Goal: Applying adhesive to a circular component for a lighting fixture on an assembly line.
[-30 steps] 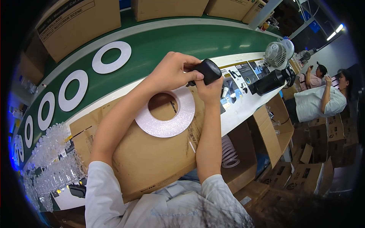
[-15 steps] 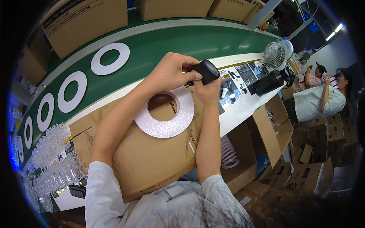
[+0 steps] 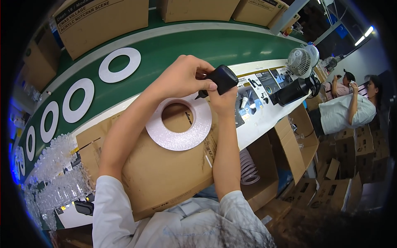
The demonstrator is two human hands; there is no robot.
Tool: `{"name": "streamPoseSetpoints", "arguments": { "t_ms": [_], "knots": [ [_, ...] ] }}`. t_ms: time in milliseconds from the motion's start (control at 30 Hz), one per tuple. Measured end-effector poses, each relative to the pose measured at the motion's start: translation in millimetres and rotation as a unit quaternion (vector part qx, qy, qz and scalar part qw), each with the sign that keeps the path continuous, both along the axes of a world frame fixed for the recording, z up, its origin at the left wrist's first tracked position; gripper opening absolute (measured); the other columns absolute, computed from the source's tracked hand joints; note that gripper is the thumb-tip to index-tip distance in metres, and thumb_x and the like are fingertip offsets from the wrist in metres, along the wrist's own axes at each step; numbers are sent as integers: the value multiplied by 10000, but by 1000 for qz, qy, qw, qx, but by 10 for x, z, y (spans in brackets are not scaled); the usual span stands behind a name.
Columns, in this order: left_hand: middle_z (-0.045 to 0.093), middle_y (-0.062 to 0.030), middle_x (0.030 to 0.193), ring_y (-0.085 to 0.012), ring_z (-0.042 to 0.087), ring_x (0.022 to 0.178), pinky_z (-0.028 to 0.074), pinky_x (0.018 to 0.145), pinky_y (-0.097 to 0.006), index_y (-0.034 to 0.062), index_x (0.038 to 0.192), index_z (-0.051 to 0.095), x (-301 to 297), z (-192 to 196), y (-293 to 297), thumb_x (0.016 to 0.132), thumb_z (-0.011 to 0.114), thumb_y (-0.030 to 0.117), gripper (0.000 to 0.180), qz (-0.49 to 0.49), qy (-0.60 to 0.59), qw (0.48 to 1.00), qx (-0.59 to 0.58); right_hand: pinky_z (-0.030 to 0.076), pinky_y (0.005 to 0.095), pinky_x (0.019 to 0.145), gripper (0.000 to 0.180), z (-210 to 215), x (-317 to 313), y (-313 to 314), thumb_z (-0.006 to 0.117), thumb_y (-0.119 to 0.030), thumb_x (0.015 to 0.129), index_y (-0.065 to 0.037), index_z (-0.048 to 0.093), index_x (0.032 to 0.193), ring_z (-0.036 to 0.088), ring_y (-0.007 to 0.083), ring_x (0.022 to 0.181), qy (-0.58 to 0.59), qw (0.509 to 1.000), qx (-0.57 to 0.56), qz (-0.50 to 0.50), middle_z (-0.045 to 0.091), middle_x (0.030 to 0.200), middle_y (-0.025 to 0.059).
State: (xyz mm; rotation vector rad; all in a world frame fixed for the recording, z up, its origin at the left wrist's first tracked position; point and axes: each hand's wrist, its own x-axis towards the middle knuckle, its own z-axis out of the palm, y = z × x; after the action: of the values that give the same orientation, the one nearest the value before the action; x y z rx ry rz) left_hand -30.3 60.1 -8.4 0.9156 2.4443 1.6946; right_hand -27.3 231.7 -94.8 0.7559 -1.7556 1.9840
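Note:
My left hand point(image 3: 185, 76) and my right hand point(image 3: 224, 100) are both closed round a black bottle-like object point(image 3: 223, 79) with a rounded square body. A thin dark pointed tip slants down and left below my left fingers. Just under the hands, a white glittery flat ring point(image 3: 179, 141) lies on a brown cardboard sheet point(image 3: 165, 173). The tip hangs near the ring's upper edge; whether it touches cannot be told. Part of the object is covered by my fingers.
More white rings point(image 3: 78, 116) lie in a row on the green belt point(image 3: 165, 44). Clear plastic pieces point(image 3: 68, 186) are heaped at left. A fan point(image 3: 299, 62) and a black cylinder point(image 3: 292, 91) stand at right. An open carton point(image 3: 264, 182) holds stacked rings point(image 3: 249, 169). Two people are beyond.
The black object has turned in my hands, so its pointed tip now shows at lower left and its round end face is less visible. The ring lies nearly where it was.

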Motion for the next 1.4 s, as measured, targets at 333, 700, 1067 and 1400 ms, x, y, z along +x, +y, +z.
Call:
{"name": "streamPoseSetpoints", "arguments": {
  "t_ms": [333,700,1067,1400],
  "knots": [
    [728,-134,845,-164,692,785,552,778,-310,-11,1049,722,-28,-17,-10,764,768,73,301,12,10,999,-30,514,257,631,162,40,-22,-91,719,-101,832,21,658,920,624,102,717,11,999,-11,-42,675,805,43],
    [734,-104,849,-104,656,762,544,751,-285,-9,1082,717,-52,-21,-23,779,754,41,310,12,21,999,-39,521,262,750,286,-60,-44,-59,715,-74,847,22,566,1071,623,121,851,-30,999,7,-32,638,957,51],
    [737,-142,961,-187,697,872,544,853,-325,-9,1149,688,-107,-51,-56,777,763,68,388,-15,-13,1000,-24,519,270,758,311,-6,-53,-96,724,-106,837,19,567,1074,625,131,862,-17,999,18,-34,642,969,63],
    [688,-150,1110,-261,670,1014,521,934,-383,22,1311,556,36,101,-76,781,773,173,593,-24,94,995,-11,528,312,784,272,147,32,-184,674,-76,840,31,577,1071,640,155,924,-13,1000,7,-11,660,1012,91]
  ]
}}
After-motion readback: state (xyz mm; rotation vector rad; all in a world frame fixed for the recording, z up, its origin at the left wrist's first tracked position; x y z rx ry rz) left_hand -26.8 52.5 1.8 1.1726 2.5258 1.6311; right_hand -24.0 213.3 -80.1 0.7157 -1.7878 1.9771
